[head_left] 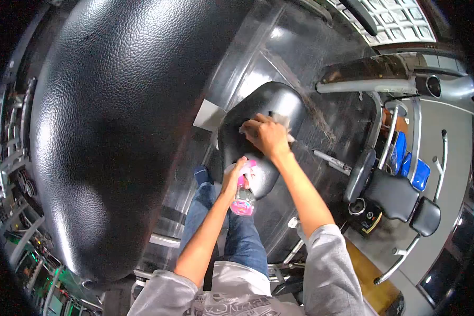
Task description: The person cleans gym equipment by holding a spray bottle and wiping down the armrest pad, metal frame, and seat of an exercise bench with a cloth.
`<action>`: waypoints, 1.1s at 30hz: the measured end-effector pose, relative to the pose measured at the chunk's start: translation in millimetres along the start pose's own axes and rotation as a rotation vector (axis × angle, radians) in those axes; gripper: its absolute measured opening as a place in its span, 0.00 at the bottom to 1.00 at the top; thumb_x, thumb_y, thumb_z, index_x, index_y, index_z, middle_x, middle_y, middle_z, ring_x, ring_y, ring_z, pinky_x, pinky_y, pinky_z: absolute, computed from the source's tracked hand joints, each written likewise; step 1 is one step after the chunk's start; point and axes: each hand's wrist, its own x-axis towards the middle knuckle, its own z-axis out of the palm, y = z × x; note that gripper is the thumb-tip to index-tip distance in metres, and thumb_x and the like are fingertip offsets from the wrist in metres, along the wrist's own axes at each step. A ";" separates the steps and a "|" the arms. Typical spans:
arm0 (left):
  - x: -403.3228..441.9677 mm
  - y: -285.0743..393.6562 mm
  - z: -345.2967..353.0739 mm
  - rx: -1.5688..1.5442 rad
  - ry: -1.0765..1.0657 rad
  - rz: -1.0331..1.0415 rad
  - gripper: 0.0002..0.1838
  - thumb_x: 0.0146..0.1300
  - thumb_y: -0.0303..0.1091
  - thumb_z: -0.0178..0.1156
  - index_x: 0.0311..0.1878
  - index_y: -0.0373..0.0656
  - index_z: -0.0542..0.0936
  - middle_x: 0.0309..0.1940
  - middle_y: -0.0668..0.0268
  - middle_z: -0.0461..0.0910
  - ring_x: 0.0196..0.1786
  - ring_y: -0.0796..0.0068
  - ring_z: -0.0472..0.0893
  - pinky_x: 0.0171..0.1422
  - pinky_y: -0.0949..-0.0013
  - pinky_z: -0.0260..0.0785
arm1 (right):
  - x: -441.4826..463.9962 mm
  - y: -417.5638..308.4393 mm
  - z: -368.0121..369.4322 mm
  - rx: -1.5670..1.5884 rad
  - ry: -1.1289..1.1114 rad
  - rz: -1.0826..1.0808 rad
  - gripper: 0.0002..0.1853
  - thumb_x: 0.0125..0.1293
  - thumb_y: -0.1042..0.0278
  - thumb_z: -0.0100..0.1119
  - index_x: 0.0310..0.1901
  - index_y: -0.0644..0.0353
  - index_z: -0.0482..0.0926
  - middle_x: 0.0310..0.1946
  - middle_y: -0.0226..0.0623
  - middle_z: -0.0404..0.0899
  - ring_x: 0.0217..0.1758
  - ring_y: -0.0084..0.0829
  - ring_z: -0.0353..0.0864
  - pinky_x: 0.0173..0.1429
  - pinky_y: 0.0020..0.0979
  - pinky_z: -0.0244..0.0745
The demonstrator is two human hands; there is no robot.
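Observation:
My left hand (235, 180) is closed around the neck of a spray bottle (243, 202), which has a pink and white trigger head and pink at its base. On the black padded seat (258, 100) just ahead, my right hand (267, 135) presses down with bent fingers. A greyish cloth (281, 120) shows at the far side of that hand, bunched under or in its fingers. The bottle is held over the near end of the seat.
A large black padded backrest (121, 105) fills the left side close to me. On the right stand gym machines with a small black pad (389, 192), metal bars and blue items (415, 171). Dark flooring (321, 58) lies beyond the seat.

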 end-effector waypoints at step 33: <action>-13.5 -18.8 -5.2 0.637 -0.059 -0.075 0.31 0.66 0.60 0.59 0.35 0.33 0.86 0.19 0.58 0.83 0.13 0.73 0.77 0.15 0.70 0.66 | -109.7 28.4 27.2 0.281 0.383 0.424 0.14 0.57 0.63 0.70 0.47 0.44 0.85 0.46 0.34 0.78 0.49 0.41 0.82 0.49 0.44 0.81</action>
